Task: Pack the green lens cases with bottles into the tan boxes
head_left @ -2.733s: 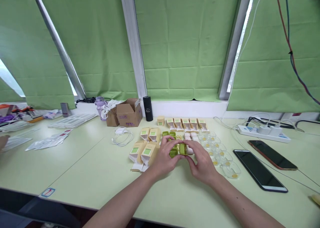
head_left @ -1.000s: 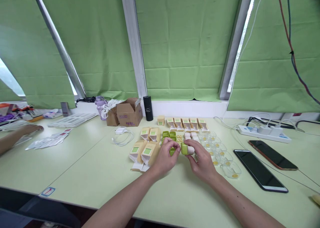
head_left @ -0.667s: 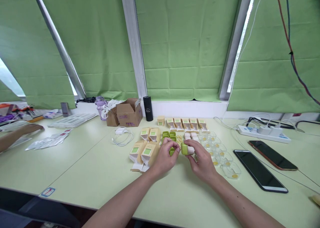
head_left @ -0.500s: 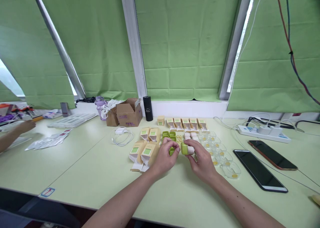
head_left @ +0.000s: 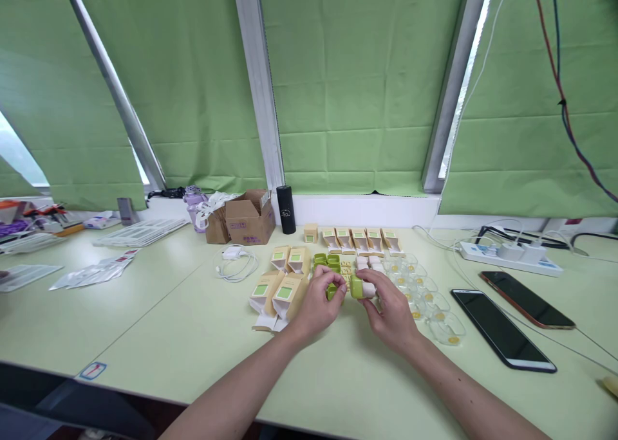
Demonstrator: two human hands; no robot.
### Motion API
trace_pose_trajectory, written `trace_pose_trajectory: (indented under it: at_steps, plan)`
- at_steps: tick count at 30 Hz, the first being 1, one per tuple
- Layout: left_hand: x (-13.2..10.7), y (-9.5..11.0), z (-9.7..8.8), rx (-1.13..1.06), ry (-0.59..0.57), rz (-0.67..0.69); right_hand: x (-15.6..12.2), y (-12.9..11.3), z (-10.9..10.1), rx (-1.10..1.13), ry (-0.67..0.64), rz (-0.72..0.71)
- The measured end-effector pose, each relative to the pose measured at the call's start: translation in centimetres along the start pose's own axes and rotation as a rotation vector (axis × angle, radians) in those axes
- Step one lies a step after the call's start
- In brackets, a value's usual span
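Observation:
Between the thumb and fingers of my right hand (head_left: 392, 311) is a small green-and-white container (head_left: 362, 288), lying on its side above the table. My left hand (head_left: 319, 302) is closed in a pinch just left of it, and what its fingertips hold, if anything, is too small to make out. Behind my left fingers stand several green square cups (head_left: 327, 260). Small yellow pieces (head_left: 346, 267) lie in rows between the hands. White blocks (head_left: 367, 262) sit behind my right hand, and several clear plastic cases (head_left: 447, 327) spread out to its right.
Open small cartons (head_left: 290, 292) stand left of my left hand, with more cartons (head_left: 358, 240) at the back. Two phones (head_left: 502, 329) and a power strip (head_left: 509, 258) lie at right. A white cable (head_left: 237, 263), cardboard box (head_left: 250, 218) and black bottle (head_left: 286, 210) are further left.
A co-worker's arm at the far left has drawn back almost out of view. My hands and the green-and-white container have barely moved.

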State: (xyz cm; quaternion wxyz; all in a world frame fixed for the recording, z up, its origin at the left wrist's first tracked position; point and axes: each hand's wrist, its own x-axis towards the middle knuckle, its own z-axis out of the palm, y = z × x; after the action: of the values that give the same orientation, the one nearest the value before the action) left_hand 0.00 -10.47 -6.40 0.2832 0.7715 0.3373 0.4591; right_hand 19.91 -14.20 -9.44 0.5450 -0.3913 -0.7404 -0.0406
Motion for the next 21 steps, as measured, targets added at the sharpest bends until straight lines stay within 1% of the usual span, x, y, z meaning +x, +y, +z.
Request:
trace_pose_trajectory:
  at_steps: [7, 21]
  plan:
    - [-0.01, 0.15, -0.03, -0.012, 0.002, -0.008, -0.07, 0.20, 0.01, -0.006, -0.008, 0.002]
    - [0.11, -0.22, -0.15, 0.006, 0.023, -0.014, 0.00, 0.15, -0.13, -0.018, 0.011, 0.004]
